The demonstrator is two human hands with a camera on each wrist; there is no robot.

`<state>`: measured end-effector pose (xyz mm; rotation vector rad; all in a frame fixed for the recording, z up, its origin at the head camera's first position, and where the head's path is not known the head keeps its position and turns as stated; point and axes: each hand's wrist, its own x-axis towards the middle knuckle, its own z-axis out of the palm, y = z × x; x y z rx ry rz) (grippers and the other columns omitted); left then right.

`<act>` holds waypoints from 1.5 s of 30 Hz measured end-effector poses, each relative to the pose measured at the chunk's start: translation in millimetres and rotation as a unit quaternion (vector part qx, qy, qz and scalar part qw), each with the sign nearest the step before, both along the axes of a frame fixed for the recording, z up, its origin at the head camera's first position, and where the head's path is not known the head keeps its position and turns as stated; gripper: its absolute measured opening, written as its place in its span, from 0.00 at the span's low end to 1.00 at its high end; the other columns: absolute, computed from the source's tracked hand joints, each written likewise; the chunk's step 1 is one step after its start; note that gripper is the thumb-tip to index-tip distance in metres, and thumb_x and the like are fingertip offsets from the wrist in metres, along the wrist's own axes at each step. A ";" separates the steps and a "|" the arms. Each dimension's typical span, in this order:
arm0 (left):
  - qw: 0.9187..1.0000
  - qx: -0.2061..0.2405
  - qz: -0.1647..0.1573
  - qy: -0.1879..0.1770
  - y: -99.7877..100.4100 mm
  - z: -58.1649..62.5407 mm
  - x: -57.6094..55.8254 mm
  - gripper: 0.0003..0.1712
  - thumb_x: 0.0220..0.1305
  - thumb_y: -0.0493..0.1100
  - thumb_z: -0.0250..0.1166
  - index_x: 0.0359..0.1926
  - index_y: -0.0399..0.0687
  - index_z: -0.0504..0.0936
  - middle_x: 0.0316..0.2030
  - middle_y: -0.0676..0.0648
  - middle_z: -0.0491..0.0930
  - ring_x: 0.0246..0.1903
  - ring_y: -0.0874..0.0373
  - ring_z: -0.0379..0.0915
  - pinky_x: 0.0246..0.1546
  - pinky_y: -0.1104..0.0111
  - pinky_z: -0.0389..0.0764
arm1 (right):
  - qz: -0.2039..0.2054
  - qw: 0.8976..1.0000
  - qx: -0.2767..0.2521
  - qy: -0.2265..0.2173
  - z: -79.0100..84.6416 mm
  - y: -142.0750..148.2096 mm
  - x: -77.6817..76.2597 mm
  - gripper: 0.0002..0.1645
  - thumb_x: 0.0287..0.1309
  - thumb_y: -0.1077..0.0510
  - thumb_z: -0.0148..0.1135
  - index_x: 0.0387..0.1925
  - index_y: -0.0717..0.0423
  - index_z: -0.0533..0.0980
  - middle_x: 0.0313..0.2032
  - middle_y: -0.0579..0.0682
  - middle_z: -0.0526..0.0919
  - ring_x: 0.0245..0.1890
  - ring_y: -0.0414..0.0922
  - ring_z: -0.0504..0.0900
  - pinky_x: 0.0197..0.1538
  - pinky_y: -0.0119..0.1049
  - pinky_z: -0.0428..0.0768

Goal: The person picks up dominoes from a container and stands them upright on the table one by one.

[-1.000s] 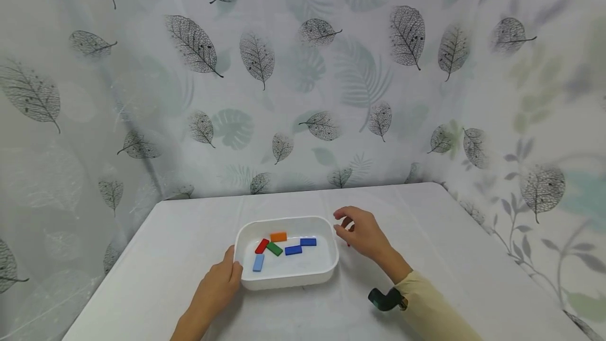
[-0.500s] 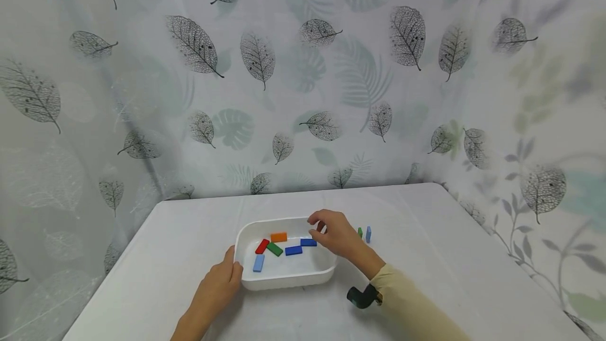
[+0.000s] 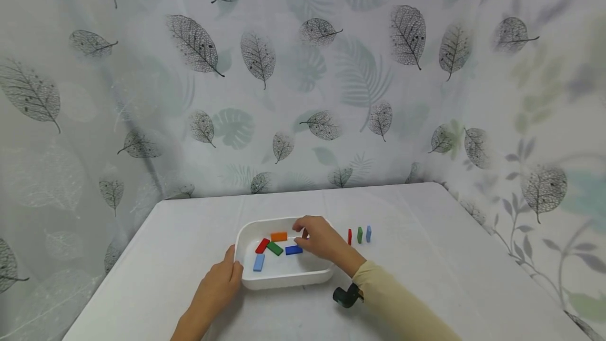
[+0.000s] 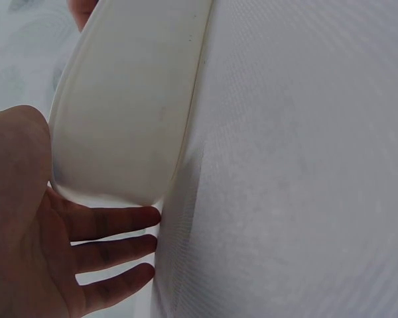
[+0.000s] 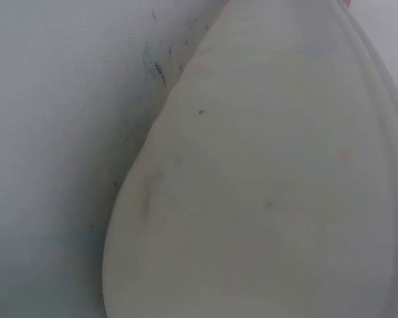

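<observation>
A white tray (image 3: 284, 281) stands on the table with several small flat blocks inside. My left hand (image 3: 215, 280) holds its left end, the thumb by the near corner and the fingers along the outer wall. In the left wrist view those fingers (image 4: 113, 255) touch the tray's wall. My right hand (image 3: 319, 238) reaches over the right part of the tray, fingers bent, a gap between thumb and index finger. Its fingertips are just above a blue block (image 3: 293, 250). A second blue block is hidden behind this hand.
In the tray also lie an orange block (image 3: 279, 236), a red block (image 3: 262, 246), a green block (image 3: 274, 248) and a light blue block (image 3: 259, 262). Right of it, a red block (image 3: 350, 236), a green block (image 3: 360, 234) and a light blue block (image 3: 369, 233) stand upright in a row.
My right hand has moved left from beside the tray to over its inside, uncovering the three upright blocks and covering one blue block. The left hand stays on the tray.
</observation>
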<state>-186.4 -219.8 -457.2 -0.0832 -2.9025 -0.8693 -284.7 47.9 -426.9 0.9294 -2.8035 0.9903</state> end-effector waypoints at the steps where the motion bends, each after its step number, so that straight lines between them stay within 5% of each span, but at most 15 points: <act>1: 1.000 -0.001 0.000 -0.001 0.3 0.2 -0.4 0.30 0.78 0.42 0.48 0.74 0.29 0.61 0.62 0.30 0.78 0.55 0.38 0.80 0.54 0.40 0.78 | 0.002 1.000 0.002 0.000 -0.7 -1.6 0.1 0.17 0.63 0.62 0.73 0.52 0.61 0.83 0.45 0.54 0.86 0.39 0.45 0.82 0.42 0.30 0.82; 20: 1.000 0.004 -0.011 0.016 0.8 1.3 1.7 0.28 0.78 0.41 0.50 0.72 0.31 0.64 0.59 0.32 0.80 0.50 0.43 0.82 0.52 0.41 0.80 | -0.003 0.998 0.070 -0.006 -17.7 -25.0 -5.7 0.10 0.60 0.61 0.75 0.43 0.57 0.85 0.37 0.46 0.84 0.33 0.40 0.77 0.42 0.29 0.81; 27: 1.000 0.003 -0.009 0.011 0.8 2.2 0.9 0.28 0.78 0.41 0.50 0.72 0.30 0.63 0.60 0.31 0.79 0.47 0.47 0.82 0.52 0.41 0.80 | -0.016 0.995 0.090 -0.033 -18.9 -29.4 -4.7 0.14 0.59 0.62 0.76 0.47 0.57 0.86 0.38 0.45 0.85 0.38 0.41 0.78 0.52 0.37 0.82; 38: 1.000 0.006 -0.009 0.011 0.0 -0.7 -1.2 0.27 0.78 0.41 0.49 0.71 0.32 0.64 0.59 0.32 0.80 0.41 0.51 0.80 0.50 0.41 0.81 | -0.018 0.991 0.120 -0.050 -18.3 -30.9 -2.9 0.18 0.56 0.58 0.79 0.48 0.56 0.86 0.38 0.43 0.84 0.38 0.40 0.78 0.52 0.36 0.82; 45: 1.000 0.007 -0.009 0.017 0.3 0.0 -0.1 0.27 0.78 0.41 0.49 0.71 0.33 0.64 0.59 0.33 0.80 0.43 0.50 0.82 0.49 0.42 0.81 | -0.004 0.988 0.151 -0.014 -21.2 -29.6 -2.1 0.13 0.59 0.56 0.78 0.45 0.52 0.86 0.35 0.41 0.80 0.38 0.39 0.76 0.51 0.34 0.81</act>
